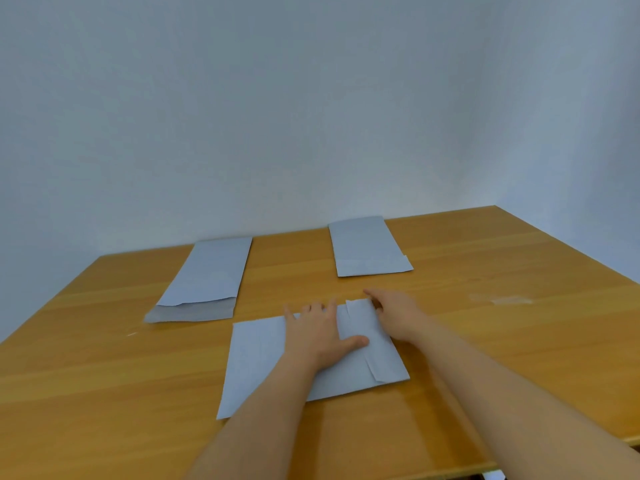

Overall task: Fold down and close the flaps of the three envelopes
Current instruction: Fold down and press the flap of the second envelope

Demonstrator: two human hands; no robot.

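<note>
The setting is a plain indoor room, consistent with an office or a home desk area; the exact type cannot be determined. The work surface is a wooden table (485,341) with a warm honey-toned finish and visible lengthwise grain, positioned against a bare, pale grey-white wall (277,116). A second wall meets the first at a corner on the right. Paper stationery lies flat on the table: three pale envelopes (211,278), which indicates desk or clerical work. Lighting is soft and even, with faint shadows
</note>
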